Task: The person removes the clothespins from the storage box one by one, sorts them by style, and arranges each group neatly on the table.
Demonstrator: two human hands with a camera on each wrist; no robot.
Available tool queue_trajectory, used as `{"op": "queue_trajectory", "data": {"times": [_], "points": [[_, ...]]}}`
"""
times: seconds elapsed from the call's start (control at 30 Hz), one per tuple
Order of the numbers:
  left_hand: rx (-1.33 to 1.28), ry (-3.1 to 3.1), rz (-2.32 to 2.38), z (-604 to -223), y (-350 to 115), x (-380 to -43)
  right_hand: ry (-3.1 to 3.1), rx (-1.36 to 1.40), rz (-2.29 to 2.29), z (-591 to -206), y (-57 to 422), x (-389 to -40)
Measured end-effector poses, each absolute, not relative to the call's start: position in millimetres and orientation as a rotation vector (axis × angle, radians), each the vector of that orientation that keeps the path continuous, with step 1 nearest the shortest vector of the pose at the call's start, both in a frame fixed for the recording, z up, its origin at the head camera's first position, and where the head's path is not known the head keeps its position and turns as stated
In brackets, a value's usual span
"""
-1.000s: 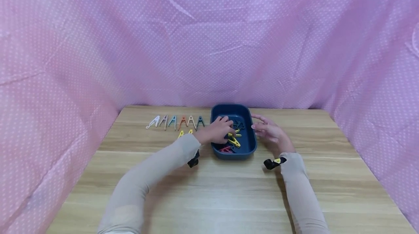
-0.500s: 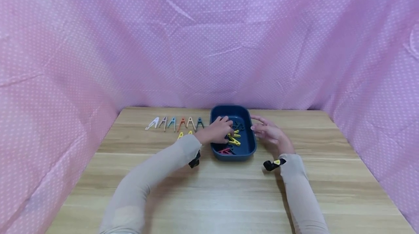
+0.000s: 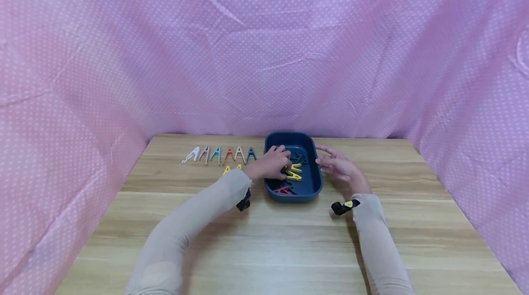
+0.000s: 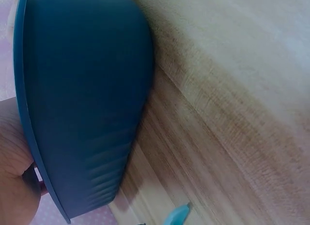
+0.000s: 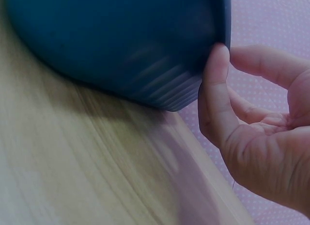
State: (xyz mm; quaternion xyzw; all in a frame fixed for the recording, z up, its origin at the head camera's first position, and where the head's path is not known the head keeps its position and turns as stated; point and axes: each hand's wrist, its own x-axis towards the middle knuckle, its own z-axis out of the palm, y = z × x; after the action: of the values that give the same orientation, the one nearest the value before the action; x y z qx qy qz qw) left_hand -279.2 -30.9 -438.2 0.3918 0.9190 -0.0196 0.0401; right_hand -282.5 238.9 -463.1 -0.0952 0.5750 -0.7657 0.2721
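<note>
Currently, your left-hand grip (image 3: 274, 163) reaches over the left rim into the dark blue tub (image 3: 293, 198), just beside the yellow clips (image 3: 294, 175); whether it pinches one, you cannot tell. Your right-hand grip (image 5: 264, 133) is spread, its fingertips touching the tub's right side from outside. The tub stands on the counter (image 3: 289, 249), to the right of a row of six clips (image 3: 229, 151). Inside it, a red clip (image 3: 283, 190) lies near the front wall, and dark clips (image 3: 301, 159) lie toward the right.
</note>
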Motion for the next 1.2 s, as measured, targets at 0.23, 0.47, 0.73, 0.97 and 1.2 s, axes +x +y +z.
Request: {"op": "queue_trajectory", "data": {"times": [0.23, 0.47, 0.73, 0.97, 1.2], "points": [[1.240, 2.837, 0.025, -430, -37, -278, 1.593, -0.256, -2.023, -458, 238, -280], [1.252, 2.890, 0.235, -416, -54, -274, 1.645, -0.302, -2.011, -473, 242, -287], [1.194, 3.027, 0.485, -395, -91, -268, 1.612, -0.297, -2.037, -471, 242, -287], [1.162, 3.118, 0.662, -396, -131, -261, 1.597, -0.304, -2.029, -469, 242, -287], [1.074, 3.234, 0.651, -404, -168, -251, 1.587, -0.314, -2.037, -469, 242, -285]]}}
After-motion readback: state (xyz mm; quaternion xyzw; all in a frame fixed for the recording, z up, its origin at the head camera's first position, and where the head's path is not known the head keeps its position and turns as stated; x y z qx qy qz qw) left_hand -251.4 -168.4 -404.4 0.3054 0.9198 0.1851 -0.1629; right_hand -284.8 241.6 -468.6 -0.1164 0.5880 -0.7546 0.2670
